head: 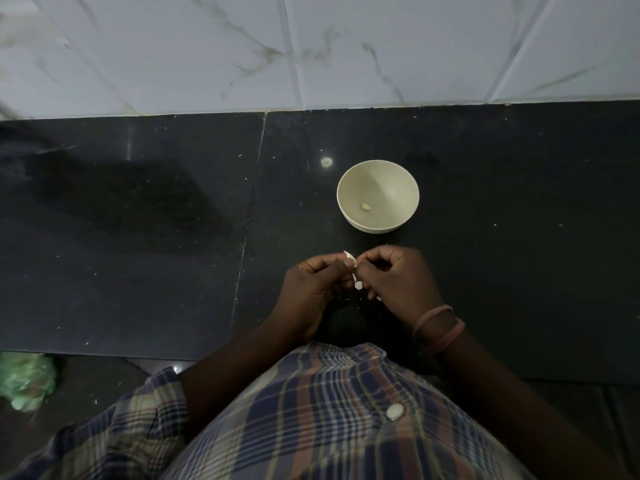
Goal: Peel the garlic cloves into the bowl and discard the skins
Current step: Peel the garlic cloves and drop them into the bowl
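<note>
Papery white skin [350, 257] sticks up between the two hands, which meet just in front of the bowl [378, 196] on the black counter [138, 237]. The left hand [313, 289] and right hand [394, 277] both pinch what is probably a garlic clove — it is hidden by the fingers, so peeling looks to be mid-step. Next comes stripping the last skin and dropping the clove into the bowl, where one peeled clove [366, 206] — pale, yellowish, small — lies at the bottom.
</note>
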`<state>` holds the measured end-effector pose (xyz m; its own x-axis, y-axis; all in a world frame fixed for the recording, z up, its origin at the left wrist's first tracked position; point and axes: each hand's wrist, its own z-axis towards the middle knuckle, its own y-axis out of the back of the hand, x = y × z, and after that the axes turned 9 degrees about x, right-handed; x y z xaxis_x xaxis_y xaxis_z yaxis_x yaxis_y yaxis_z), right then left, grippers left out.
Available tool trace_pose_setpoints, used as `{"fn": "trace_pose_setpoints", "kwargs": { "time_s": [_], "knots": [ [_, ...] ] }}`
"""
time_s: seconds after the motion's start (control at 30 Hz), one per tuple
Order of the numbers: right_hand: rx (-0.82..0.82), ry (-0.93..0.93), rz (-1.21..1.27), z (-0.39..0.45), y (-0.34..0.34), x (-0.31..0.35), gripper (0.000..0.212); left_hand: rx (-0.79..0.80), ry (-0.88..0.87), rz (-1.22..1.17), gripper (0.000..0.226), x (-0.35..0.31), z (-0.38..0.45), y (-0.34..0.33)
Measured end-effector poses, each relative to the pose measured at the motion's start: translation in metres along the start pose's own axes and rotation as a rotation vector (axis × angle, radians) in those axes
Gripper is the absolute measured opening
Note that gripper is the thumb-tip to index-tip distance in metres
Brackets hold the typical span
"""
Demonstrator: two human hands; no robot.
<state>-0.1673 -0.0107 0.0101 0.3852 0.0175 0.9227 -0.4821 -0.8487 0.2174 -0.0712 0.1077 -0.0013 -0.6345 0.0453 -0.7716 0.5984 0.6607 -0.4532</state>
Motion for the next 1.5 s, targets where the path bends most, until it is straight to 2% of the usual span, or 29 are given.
{"fn": "trace_pose_setpoints", "kwargs": {
  "time_s": [0.23, 0.5, 0.73, 0.97, 1.17, 1.33, 1.5],
  "knots": [
    [0.018, 0.01, -0.087, -0.001, 0.002, 0.001, 0.01, 0.006, -0.002, 0.055, 0.009, -0.002, 0.0, 0.0],
    [0.048, -0.034, -0.031, -0.002, 0.003, 0.002, 0.013, 0.031, 0.068, 0.02, 0.01, -0.003, 0.002, 0.003],
    [0.052, -0.073, 0.056, -0.005, 0.002, 0.002, 0.011, 0.063, 0.169, -0.051, 0.021, 0.0, 0.007, 0.008],
    [0.047, -0.031, 0.046, -0.007, 0.001, -0.003, 0.013, 0.096, 0.207, -0.094, 0.028, -0.001, 0.004, 0.008],
    [-0.064, 0.059, -0.117, -0.003, -0.005, -0.012, 0.011, 0.083, 0.162, -0.013, 0.013, -0.005, 0.003, -0.001],
    [-0.056, 0.095, -0.138, -0.003, -0.007, -0.014, 0.014, 0.002, 0.087, 0.046, 0.014, -0.007, 0.0, -0.003],
    [-0.038, 0.119, -0.193, 0.001, -0.004, -0.016, 0.008, 0.023, 0.048, 0.204, 0.015, -0.009, -0.001, -0.003]
  ]
}}
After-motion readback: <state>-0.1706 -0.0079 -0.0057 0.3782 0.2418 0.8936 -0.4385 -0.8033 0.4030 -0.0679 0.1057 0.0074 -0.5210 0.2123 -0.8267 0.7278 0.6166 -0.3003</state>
